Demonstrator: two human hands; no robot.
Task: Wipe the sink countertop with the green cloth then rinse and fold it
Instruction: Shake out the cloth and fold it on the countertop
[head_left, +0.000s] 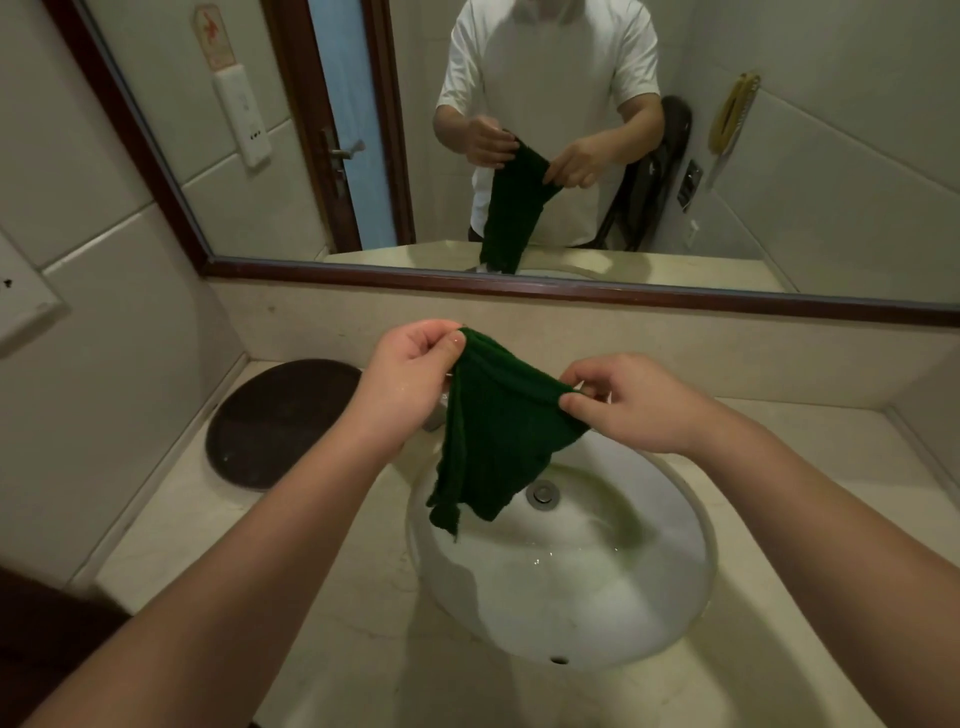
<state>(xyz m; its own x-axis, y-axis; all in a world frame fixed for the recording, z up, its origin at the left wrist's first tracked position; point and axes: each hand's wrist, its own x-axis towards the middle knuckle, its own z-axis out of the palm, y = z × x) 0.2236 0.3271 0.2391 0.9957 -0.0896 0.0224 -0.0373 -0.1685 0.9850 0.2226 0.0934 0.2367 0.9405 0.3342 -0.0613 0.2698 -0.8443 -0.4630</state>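
The dark green cloth (493, 436) hangs by its top edge above the white oval sink (597, 582). My left hand (410, 379) pinches its upper left corner between thumb and fingers. My right hand (628, 405) pinches the upper right corner. The cloth's lower end dangles crumpled over the left part of the basin, close to the metal drain (543, 492). The tap is mostly hidden behind the cloth and my left hand. The beige stone countertop (332, 597) surrounds the sink and looks wet in places.
A round dark tray (270, 421) lies on the countertop at the back left. A wide framed mirror (519, 156) spans the wall behind, showing a person in a white shirt. Tiled walls close in on the left and right.
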